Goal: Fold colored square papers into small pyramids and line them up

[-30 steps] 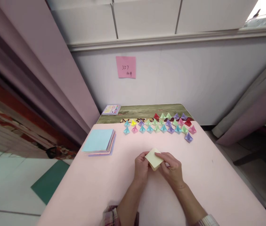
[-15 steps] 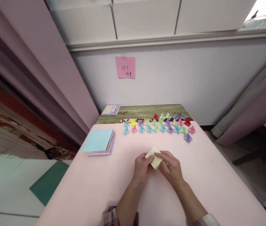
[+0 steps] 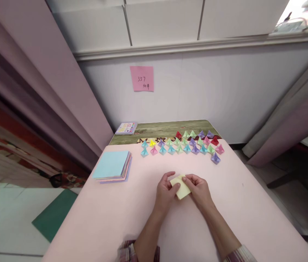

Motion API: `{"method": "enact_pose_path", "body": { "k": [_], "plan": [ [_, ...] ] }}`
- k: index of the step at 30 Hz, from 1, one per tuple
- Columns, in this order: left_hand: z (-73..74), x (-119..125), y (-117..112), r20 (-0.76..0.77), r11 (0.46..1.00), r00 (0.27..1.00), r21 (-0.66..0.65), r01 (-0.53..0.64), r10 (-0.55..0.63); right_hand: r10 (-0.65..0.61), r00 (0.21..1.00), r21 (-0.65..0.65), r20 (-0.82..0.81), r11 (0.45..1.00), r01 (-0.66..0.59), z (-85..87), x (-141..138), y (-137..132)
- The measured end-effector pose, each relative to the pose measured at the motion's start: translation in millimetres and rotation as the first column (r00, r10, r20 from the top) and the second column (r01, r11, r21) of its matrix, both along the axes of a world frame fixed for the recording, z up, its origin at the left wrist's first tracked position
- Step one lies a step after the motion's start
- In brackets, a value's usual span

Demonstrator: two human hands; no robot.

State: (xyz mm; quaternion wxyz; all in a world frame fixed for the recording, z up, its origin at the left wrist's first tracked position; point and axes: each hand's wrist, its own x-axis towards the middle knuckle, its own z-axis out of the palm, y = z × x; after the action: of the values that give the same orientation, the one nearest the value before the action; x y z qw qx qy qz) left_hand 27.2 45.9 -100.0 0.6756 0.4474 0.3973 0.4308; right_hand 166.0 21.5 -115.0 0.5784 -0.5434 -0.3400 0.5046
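Observation:
A small pale yellow folded paper [image 3: 181, 190] is held between both hands just above the pink tabletop. My left hand [image 3: 166, 189] grips its left side, thumb on the upper face and index finger raised at the far edge. On the other side my right hand [image 3: 199, 187] pinches the paper near its upper right corner, thumb on top. Fingers underneath the sheet are hidden. Beyond the hands stand several small folded paper pieces [image 3: 179, 148] in rows, coloured blue, green, purple, pink, red and yellow.
A stack of square coloured paper [image 3: 111, 165], light blue on top, lies at the left of the pink table [image 3: 132, 211]. A printed packet [image 3: 126, 128] rests at the back left corner. On the wall behind is a pink note [image 3: 142, 78].
My right thumb and fingers have shifted on the yellow paper, now pinching its upper right corner. The left index finger has lifted. The camera view has turned slightly right.

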Motion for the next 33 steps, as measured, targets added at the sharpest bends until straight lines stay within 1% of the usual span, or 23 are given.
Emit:
{"method": "enact_pose_path", "body": {
  "k": [2,3,5,7,9,13,15,18,22,25,33],
  "plan": [
    [3.7,-0.7,-0.9,-0.003,0.999,0.999,0.015,0.049,-0.049,0.0,1.0,-0.002,0.005,1.0,0.0,0.7,0.1,-0.3],
    [4.8,-0.9,-1.1,-0.005,0.998,0.998,0.018,0.055,-0.055,-0.012,1.0,0.005,0.013,1.0,0.012,1.1,0.4,-0.4],
    [5.4,-1.5,-0.9,0.0,1.0,1.0,0.007,0.022,-0.022,-0.046,0.998,0.034,0.031,0.998,0.045,2.2,1.4,-0.9],
    [4.9,-2.4,0.2,0.037,0.999,0.999,-0.031,-0.038,0.039,-0.049,0.998,0.075,0.036,0.996,0.046,4.1,3.2,-1.8],
    [4.7,-3.7,1.6,0.109,0.995,0.992,-0.081,-0.059,0.068,0.006,0.999,0.112,0.036,0.994,-0.01,6.8,5.3,-2.9],
    [7.9,-6.9,3.6,0.264,0.989,0.963,-0.146,-0.024,0.062,0.14,0.99,0.153,0.023,0.978,-0.142,13.0,8.3,-5.1],
    [9.6,-8.1,4.1,0.302,0.988,0.952,-0.157,-0.001,0.049,0.166,0.986,0.159,0.004,0.973,-0.165,15.6,8.6,-5.7],
    [9.9,-9.1,4.8,0.314,0.985,0.949,-0.169,0.045,0.011,0.177,0.984,0.161,-0.032,0.972,-0.17,17.5,8.3,-5.9],
    [7.3,-9.0,5.4,0.313,0.981,0.949,-0.174,0.091,-0.033,0.168,0.984,0.154,-0.063,0.976,-0.157,16.6,8.4,-6.1],
    [6.7,-8.5,5.1,0.298,0.982,0.953,-0.157,0.105,-0.054,0.152,0.985,0.129,-0.075,0.981,-0.142,14.7,8.8,-5.5],
    [11.0,-6.8,2.8,0.224,0.978,0.965,-0.128,0.167,-0.136,-0.015,0.998,0.074,-0.068,0.997,0.02,2.2,9.2,0.8]
  ]
}}
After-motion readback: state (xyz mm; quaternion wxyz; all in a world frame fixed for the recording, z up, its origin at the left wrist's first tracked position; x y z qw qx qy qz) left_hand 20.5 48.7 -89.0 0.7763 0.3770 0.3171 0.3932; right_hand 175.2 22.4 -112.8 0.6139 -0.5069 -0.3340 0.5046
